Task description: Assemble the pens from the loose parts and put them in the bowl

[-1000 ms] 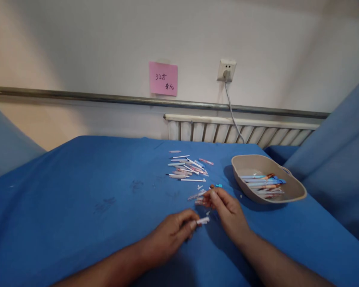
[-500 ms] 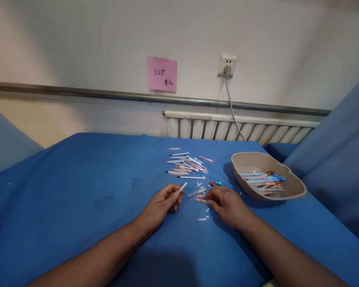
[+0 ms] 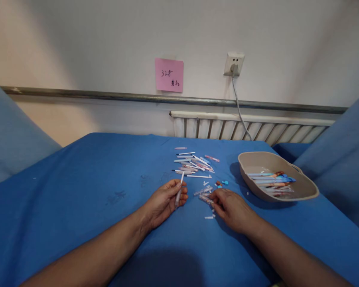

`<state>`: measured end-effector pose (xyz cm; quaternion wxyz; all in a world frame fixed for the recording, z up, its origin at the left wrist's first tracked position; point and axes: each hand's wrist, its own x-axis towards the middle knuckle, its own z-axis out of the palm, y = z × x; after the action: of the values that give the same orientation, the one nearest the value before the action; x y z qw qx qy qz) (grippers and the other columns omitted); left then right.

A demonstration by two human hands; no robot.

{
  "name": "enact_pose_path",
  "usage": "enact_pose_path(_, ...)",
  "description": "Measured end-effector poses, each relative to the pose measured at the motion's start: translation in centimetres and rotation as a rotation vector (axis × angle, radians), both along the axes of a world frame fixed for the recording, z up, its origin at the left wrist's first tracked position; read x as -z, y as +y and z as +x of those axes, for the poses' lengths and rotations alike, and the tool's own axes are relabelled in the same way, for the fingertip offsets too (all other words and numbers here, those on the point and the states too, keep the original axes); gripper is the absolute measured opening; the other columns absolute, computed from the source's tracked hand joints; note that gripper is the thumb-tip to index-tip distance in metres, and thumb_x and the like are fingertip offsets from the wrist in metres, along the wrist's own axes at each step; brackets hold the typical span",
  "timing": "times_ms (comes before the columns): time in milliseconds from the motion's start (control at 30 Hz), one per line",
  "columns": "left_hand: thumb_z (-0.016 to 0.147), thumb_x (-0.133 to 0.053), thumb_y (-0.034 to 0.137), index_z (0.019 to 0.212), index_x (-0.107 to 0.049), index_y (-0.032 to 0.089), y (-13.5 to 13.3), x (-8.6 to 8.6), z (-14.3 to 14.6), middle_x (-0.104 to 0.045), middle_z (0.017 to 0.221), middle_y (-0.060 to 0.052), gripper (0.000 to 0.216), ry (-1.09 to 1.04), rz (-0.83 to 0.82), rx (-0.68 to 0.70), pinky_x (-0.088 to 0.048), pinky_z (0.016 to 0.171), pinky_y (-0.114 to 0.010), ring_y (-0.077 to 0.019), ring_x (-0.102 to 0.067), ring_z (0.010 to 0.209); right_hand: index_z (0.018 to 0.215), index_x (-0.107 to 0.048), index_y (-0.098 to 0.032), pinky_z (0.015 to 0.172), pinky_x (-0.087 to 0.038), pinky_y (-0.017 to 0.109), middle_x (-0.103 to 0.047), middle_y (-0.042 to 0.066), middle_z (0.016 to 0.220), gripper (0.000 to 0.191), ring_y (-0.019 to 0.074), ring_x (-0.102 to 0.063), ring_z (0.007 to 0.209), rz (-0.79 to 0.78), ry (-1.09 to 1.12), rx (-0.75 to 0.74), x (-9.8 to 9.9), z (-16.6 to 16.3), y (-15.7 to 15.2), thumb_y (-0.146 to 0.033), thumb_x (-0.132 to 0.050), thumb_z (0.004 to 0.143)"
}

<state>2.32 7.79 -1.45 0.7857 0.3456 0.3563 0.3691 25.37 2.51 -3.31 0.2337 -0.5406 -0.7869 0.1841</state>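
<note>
A slim pale pen barrel [image 3: 178, 196] with a white rod [image 3: 182, 177] showing at its top sits steeply tilted in the left hand [image 3: 165, 200], above the blue cloth [image 3: 77, 231]. The thumb and fingers of that hand are clamped on it. Over on the other side, the right hand [image 3: 233, 208] bends low beside some clear pen parts [image 3: 203, 191], its fingers drawn in close together at the nearest of them; from here I can't tell whether they actually grip anything. Just in front of that hand lie a few small white pieces [image 3: 208, 217], and just beyond it a brown piece [image 3: 218, 183] and a bright blue piece [image 3: 225, 183]. Farther back, past both hands, a loose pile of pens and refills [image 3: 194, 162] spreads across the cloth. To the right stands a beige basket [image 3: 244, 163], with more pens [image 3: 272, 180] lying inside, some blue, some orange-brown. Behind the cloth a white radiator [image 3: 203, 126] runs under a metal rail [image 3: 107, 95], and higher up the wall are a pink note [image 3: 169, 75] with handwriting and a socket [image 3: 234, 63] with a grey cord [image 3: 238, 101] plugged in
</note>
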Motion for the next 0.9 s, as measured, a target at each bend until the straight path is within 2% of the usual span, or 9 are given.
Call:
enact_pose_path(100,0.089,-0.057,0.017,0.090,-0.055,0.015,0.0,-0.2,0.0,-0.065,0.079,-0.003,0.004,0.001,-0.020,0.009,-0.052,0.067,-0.024,-0.0113,-0.065,0.067,0.095,-0.053,-0.018,0.072,-0.043,0.030,-0.061,0.003,0.080,0.010,0.0159,-0.057,0.074,0.030,0.123,0.018,0.0,-0.1,0.0,-0.023,-0.047,0.089)
enact_pose_path(233,0.088,-0.058,0.020,0.090,-0.054,0.015,-0.1,-0.4,0.1,-0.066,0.080,-0.003,0.007,0.023,-0.024,0.032,-0.052,0.069,-0.026,-0.0124,-0.066,0.068,0.096,-0.052,-0.019,0.061,-0.042,0.027,-0.061,0.002,0.077,0.017,0.0140,-0.054,0.065,-0.018,0.349,0.056,0.0,-0.4,0.0,-0.033,-0.044,0.091)
enact_pose_path(400,0.084,-0.064,0.028,0.091,-0.057,0.014,-0.2,-0.2,0.1,-0.063,0.073,-0.002,0.017,0.114,0.068,0.069,-0.044,0.052,-0.019,-0.0092,-0.059,0.056,0.087,-0.056,-0.019,0.050,-0.035,0.023,-0.056,-0.002,0.065,0.028,0.0115,-0.046,0.053,-0.100,0.688,0.172,-0.4,-0.5,0.5,-0.046,-0.051,0.084)
enact_pose_path(600,0.081,-0.064,0.035,0.088,-0.059,0.013,-0.5,-0.1,0.3,-0.062,0.072,-0.002,0.024,0.230,0.191,0.130,-0.036,0.046,-0.017,-0.0077,-0.055,0.052,0.078,-0.059,-0.017,0.048,-0.030,0.023,-0.046,-0.006,0.052,0.034,0.0090,-0.038,0.046,-0.168,0.983,0.280,-0.8,-0.2,0.8,-0.050,-0.065,0.072)
enact_pose_path(733,0.081,-0.062,0.039,0.085,-0.060,0.013,-1.1,0.1,0.7,-0.063,0.070,-0.002,0.027,0.404,0.360,0.228,-0.032,0.043,-0.017,-0.0079,-0.052,0.050,0.081,-0.060,-0.017,0.049,-0.029,0.023,-0.046,-0.006,0.051,0.033,0.0094,-0.039,0.047,-0.186,1.068,0.253,-0.8,-0.3,0.6,-0.049,-0.065,0.075)
enact_pose_path(900,0.082,-0.058,0.036,0.087,-0.062,0.014,-2.0,-0.2,0.9,-0.063,0.071,0.000,0.022,0.515,0.510,0.266,-0.042,0.053,-0.021,-0.0090,-0.051,0.053,0.076,-0.058,-0.017,0.048,-0.028,0.022,-0.045,-0.006,0.051,0.031,0.0082,-0.037,0.046,-0.196,1.020,0.205,-0.8,-0.2,0.5,-0.048,-0.064,0.075)
